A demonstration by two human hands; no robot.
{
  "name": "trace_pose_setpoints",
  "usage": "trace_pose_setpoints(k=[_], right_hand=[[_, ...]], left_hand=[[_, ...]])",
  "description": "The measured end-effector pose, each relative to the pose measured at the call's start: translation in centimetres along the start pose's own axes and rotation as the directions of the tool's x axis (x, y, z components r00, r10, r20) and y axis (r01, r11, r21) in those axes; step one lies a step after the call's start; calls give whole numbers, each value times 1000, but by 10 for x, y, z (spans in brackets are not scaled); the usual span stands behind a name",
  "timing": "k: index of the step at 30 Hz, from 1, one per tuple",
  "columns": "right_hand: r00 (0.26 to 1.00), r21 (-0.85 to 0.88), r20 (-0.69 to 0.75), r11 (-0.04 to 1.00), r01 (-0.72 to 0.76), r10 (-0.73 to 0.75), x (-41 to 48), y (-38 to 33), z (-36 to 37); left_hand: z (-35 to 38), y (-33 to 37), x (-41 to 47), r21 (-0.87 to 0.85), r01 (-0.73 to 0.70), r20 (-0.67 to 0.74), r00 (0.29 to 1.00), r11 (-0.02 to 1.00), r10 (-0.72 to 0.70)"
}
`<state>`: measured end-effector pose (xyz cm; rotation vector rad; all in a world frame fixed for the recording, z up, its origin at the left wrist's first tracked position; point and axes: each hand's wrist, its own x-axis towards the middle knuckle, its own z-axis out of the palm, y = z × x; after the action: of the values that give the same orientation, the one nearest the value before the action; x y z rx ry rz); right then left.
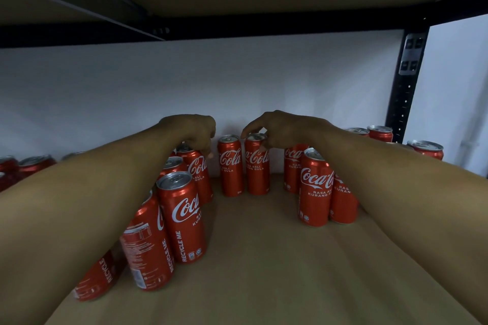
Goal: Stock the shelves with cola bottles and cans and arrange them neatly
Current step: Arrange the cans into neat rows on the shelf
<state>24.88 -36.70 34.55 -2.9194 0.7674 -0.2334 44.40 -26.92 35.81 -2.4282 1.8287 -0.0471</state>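
1. At the back of the shelf [264, 258], the right hand [282, 129] pinches the rim of an upright can [256, 166] from above, fingers closed on its top.
2. Left hand [196, 132] curls over another can [196, 174]; grip unclear, cannot tell.
3. Right-hand can stands just beside the middle can [230, 169], long axis vertical, against the wall [237, 82].

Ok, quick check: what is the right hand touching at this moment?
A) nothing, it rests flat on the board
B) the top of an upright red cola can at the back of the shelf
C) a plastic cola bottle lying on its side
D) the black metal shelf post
B: the right hand has its fingertips on the silver top of an upright red cola can standing at the back of the brown shelf board.
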Motion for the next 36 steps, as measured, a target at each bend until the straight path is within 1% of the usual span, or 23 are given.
trace_pose_setpoints(k=[2, 4, 9, 12, 14, 16, 18, 21, 23, 26, 31, 36], right_hand=[[1000, 15, -2, 1000, -9, 9, 0, 1, 1], [1000, 40, -4, 999, -17, 17, 0, 3, 2], [1000, 71, -16, 997, -16, 18, -1, 4, 5], [999, 78, -16, 996, -34, 36, 0, 1, 5], [998, 73, -41, 996, -54, 57, 1, -2, 5], [993, 68, -89, 995, -69, 75, 3, -4, 5], [989, 45, -119, 995, -86, 91, 6, -5, 6], [984, 0, -111, 990, -140, 139, 7, -8, 7], [980, 31, -95, 985, -171, 173, 7, -8, 6], [978, 39, -96, 982, -183, 186, 7, -11, 5], [983, 36, -84, 986, -164, 166, 6, -12, 3], [982, 159, -43, 972, -174, 183, 6, -5, 4]], left_hand=[[3, 1, 2, 22, 2, -8, 1000, 1000, -1], [5, 3, 5, 2, -6, -11, 1000, 1000, 6], [6, 4, 9, -99, -56, -5, 998, 994, 56], [6, 4, 9, -218, -123, -17, 992, 968, 122], [6, 5, 9, -254, -173, -36, 985, 952, 169], [6, 5, 9, -255, -197, -44, 980, 946, 193], [7, 4, 10, -251, -191, -45, 982, 949, 185], [8, 3, 8, -230, -186, -50, 983, 955, 179], [8, 4, 7, -209, -184, -62, 983, 960, 175], [8, 6, 6, -190, -178, -82, 983, 966, 165], [7, 12, 3, -159, -167, -102, 983, 973, 153], [10, 13, 2, -188, -148, -113, 985, 971, 128]])
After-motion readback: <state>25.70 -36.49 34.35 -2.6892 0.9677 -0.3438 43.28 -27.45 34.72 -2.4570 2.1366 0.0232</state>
